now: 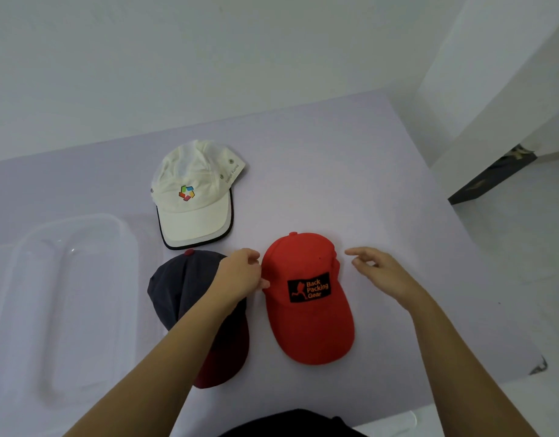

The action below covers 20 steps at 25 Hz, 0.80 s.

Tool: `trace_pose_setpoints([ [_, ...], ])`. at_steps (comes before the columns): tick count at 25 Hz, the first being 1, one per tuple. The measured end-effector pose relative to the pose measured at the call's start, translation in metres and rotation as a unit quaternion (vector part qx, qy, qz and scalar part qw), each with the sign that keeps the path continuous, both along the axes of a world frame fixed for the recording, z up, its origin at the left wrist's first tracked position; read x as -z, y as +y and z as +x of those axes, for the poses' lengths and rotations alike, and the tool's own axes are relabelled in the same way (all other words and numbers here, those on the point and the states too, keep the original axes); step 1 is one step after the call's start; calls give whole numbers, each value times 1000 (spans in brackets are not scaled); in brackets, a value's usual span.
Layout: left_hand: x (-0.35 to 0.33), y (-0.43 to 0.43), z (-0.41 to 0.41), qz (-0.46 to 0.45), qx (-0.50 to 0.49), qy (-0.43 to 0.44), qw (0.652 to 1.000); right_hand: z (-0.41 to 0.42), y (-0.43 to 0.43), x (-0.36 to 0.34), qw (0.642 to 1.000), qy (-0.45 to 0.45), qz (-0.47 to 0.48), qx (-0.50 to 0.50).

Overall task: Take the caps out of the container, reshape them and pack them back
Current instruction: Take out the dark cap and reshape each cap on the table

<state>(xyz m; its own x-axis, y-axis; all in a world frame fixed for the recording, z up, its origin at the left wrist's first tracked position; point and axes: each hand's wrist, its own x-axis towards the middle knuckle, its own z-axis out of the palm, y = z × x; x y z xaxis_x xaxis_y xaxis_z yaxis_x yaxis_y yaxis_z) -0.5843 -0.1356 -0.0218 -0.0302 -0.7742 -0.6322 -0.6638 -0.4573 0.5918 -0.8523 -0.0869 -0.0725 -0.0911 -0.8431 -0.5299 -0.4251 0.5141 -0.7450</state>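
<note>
Dark clothing (290, 425) at near edge. We see the left hand (240, 274) curled against the left side of the red cap (306, 310), thumb touching; gripping or not, we cannot tell. Right hand (379, 272) hovers relaxed, fingers loose, just right of it, apart. Red cap mid-table (366, 184); navy cap (180, 291) left of it, white cap (193, 197) farther, clear container (66, 294) far left.

Lilac desk (382, 190) with three caps and a clear container (66, 298).
The white cap (194, 197) lies farthest back; the navy cap (180, 288) and red cap (306, 298) lie side by side nearer; the clear container sits at the left.
</note>
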Motion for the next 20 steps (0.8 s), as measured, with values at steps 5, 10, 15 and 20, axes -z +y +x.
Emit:
trace_pose_setpoints([
  [5, 8, 22, -7, -68, 47, -57, 995, 27, 7, 11, 1000, 15, -21, 3],
  [10, 17, 18, -6, -96, 61, -104, 988, 32, 9, 11, 997, -5, -44, 57],
  [15, -10, -5, -15, -142, 165, -202, 955, 24, 13, 9, 998, -9, -52, 32],
  [20, -44, -49, -72, -223, 337, -15, 915, 23, 14, 11, 997, -10, -76, 27],
])
